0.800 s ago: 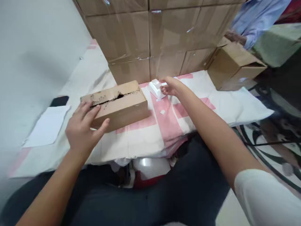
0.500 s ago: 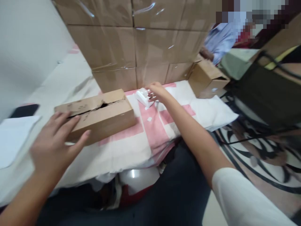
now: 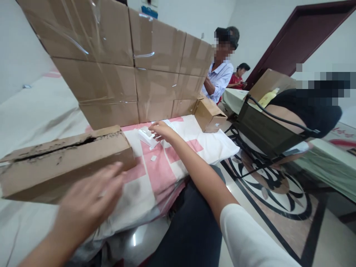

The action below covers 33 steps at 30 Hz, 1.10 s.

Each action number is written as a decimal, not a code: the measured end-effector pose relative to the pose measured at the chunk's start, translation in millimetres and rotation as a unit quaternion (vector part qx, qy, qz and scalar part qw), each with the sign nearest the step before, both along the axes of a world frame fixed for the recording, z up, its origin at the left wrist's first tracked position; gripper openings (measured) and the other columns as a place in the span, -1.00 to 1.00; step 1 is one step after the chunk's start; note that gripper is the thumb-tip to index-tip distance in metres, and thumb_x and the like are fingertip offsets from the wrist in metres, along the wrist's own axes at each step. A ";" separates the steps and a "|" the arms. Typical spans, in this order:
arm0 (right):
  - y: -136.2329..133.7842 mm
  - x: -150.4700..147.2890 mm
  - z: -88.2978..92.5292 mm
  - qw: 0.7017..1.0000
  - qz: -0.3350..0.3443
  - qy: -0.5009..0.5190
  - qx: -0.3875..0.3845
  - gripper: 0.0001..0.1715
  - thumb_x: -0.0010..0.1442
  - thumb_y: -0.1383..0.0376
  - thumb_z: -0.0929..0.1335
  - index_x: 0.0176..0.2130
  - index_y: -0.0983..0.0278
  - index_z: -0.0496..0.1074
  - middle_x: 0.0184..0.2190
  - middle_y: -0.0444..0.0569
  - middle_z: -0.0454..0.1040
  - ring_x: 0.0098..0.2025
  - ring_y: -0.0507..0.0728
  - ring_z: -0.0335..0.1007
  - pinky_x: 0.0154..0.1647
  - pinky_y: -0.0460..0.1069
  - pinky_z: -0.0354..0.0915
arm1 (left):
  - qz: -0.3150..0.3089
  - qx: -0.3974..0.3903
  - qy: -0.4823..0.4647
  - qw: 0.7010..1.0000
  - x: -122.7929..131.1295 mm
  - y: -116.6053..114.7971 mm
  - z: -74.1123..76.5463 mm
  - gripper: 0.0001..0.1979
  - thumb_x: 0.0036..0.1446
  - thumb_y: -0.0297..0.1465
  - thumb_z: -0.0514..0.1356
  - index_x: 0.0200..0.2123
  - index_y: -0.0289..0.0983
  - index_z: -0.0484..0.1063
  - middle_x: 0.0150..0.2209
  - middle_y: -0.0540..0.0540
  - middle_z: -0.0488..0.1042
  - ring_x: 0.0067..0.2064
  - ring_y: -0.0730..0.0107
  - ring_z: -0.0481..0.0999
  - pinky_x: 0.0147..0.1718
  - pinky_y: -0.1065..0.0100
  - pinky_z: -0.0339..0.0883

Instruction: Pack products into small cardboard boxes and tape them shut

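Observation:
My right hand reaches across the pink and white cloth and rests by a small white plastic part, fingers curled at its edge; whether it grips it I cannot tell. My left hand hovers blurred in front of a long brown cardboard box with a torn top, fingers spread and holding nothing. A tiny white piece lies on the cloth below the plastic part.
A wall of taped cardboard cartons stands behind the cloth. A smaller open carton sits to the right. A black chair back stands at right, with a person in it. Two other people sit at a green table farther back.
The view has swung up and right, bringing the room and people into sight. My left hand has come off the long box and hangs in front of it. My right hand stays at the white part.

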State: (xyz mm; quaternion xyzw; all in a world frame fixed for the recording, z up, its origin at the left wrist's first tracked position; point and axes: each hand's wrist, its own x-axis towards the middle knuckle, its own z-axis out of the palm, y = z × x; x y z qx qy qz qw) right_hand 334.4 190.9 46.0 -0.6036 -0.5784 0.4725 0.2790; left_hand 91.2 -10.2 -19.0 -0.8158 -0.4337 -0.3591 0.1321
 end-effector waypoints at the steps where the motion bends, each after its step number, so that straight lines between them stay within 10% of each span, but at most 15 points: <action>1: 0.3 1.7 0.7 1.000 0.001 -0.006 0.002 -0.90 0.19 0.32 0.37 -0.29 0.28 0.33 -0.44 -0.14 0.39 -0.57 -0.06 0.21 -0.61 -0.15 0.26 | -0.025 -0.022 0.076 0.997 21.8 6.7 -1.2 -0.35 0.22 -0.36 0.15 0.35 0.16 0.21 0.28 0.05 0.40 0.15 0.04 0.55 -0.14 0.00 0.55; 5: 1.5 8.2 0.1 0.999 0.000 -0.042 0.010 -0.94 0.19 0.34 0.36 -0.31 0.29 0.36 -0.53 -0.15 0.41 -0.66 -0.07 0.09 -0.69 -0.15 0.08 | 0.066 -0.103 0.100 0.987 95.9 71.2 0.2 -0.44 0.23 -0.36 0.14 0.30 -0.32 0.28 0.33 -0.32 0.31 0.18 -0.15 0.48 -0.07 0.00 0.51; 12: 4.9 11.7 -12.2 0.994 -0.015 -0.107 0.013 -0.79 0.07 0.38 0.42 -0.21 0.29 0.44 -0.57 -0.17 0.45 -0.60 -0.01 0.25 -0.61 -0.14 0.15 | 0.168 -0.271 -0.143 0.937 144.0 172.8 -20.1 -0.09 0.01 -0.23 0.35 0.37 -0.37 0.07 0.47 -0.44 -0.12 0.46 -0.38 -0.07 0.30 -0.24 0.13; 17: 5.7 16.6 -22.7 0.991 -0.021 -0.128 0.017 -0.50 0.03 0.27 0.50 -0.03 0.28 0.39 -0.36 -0.09 0.58 -0.39 0.05 0.45 -0.50 -0.14 0.22 | 0.152 -0.217 -0.170 0.949 145.5 172.8 -45.7 0.04 -0.02 -0.10 0.37 0.41 -0.34 -0.02 0.43 -0.41 0.02 0.43 -0.30 0.03 0.34 -0.20 0.07; 23: -12.8 33.8 -21.8 0.987 -0.043 -0.142 0.057 -0.55 -0.03 0.28 0.52 -0.15 0.25 0.37 -0.17 -0.04 0.56 -0.19 0.08 0.47 -0.36 -0.13 0.26 | 0.156 -0.184 -0.147 0.959 146.8 162.1 -39.4 0.03 -0.03 -0.13 0.35 0.41 -0.32 -0.01 0.41 -0.38 0.09 0.39 -0.25 0.12 0.32 -0.14 0.12; 33: -69.6 76.2 -12.0 0.995 -0.018 -0.094 0.017 -0.71 0.00 0.42 0.45 -0.24 0.24 0.39 -0.57 -0.24 0.42 -0.54 -0.01 0.28 -0.52 -0.14 0.14 | 0.207 -0.252 -0.164 0.931 151.2 158.2 -29.1 0.11 -0.09 -0.08 0.38 0.43 -0.19 -0.08 0.43 -0.36 0.03 0.40 -0.23 0.12 0.28 -0.22 0.15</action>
